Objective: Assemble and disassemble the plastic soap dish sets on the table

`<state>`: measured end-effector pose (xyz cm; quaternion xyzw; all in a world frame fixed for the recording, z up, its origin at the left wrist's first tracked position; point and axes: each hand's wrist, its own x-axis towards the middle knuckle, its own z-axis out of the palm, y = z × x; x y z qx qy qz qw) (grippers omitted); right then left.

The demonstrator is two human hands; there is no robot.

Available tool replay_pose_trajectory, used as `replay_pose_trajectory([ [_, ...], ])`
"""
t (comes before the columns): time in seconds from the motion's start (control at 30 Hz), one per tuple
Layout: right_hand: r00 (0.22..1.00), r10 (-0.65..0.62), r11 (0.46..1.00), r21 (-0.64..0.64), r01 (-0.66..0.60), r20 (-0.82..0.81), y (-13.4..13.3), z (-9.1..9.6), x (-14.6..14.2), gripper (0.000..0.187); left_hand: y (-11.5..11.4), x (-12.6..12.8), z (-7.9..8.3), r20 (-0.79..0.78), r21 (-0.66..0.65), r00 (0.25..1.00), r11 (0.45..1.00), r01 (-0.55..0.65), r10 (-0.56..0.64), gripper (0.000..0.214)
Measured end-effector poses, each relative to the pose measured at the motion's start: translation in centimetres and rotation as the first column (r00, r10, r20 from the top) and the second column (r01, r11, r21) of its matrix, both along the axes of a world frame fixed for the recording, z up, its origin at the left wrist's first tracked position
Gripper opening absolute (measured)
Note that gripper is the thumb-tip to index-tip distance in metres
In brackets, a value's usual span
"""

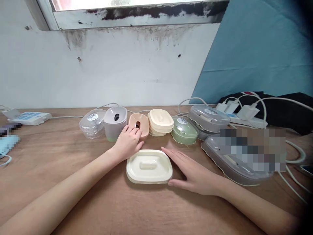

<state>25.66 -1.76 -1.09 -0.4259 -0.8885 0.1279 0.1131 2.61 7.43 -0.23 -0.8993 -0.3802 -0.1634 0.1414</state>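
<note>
Cream oval lid (149, 165) is laid flat on the wooden tabletop (73, 156), centre, near side of the row of containers. Long axis runs left-right; handle ridge faces up.

Lid is bracketed by both hands:
- left hand (128, 142) is set at the far-left corner, palm down, wrist angled in from the near left. Grip is loosely curled, nothing pinched. Fingertips reach the near edge of the pink tub (144, 125) just behind; contact with the lid rim can't be confirmed.
- right hand (193, 171) is laid flat on the tabletop against the right end of the lid, fingers straight and side by side, pointed far-left along the rim, thumb out toward the near-right corner. Grip is open, nothing clamped. Touching or just beside the rim: not resolvable.

Both hands are about equally near; the right one covers more of the edge, along the short side.

Far row, left to right: clear tub (93, 123), grey tub (115, 122), pink tub, stacked cream lids (160, 121), green box (184, 131), grey lidded box (207, 118). A larger grey box (220, 158) sits near right, well apart from the lid. Power strip (29, 117) is seen far left, chargers (244, 113) far right.
</note>
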Motion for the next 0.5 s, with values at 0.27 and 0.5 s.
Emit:
replay_pose_trajectory([
  [0.27,1.000,-0.013,1.000,-0.022,0.013,-0.002,0.0,0.0,-0.1,0.077,-0.3,-0.1,0.4,0.050,0.014,0.999,1.000,0.018,-0.019,0.035],
  [0.5,1.000,-0.004,0.999,-0.039,0.003,-0.013,0.0,0.1,-0.1,0.076,-4.5,-3.6,-0.2,0.468,-0.013,0.879,0.994,0.107,-0.089,0.040],
])
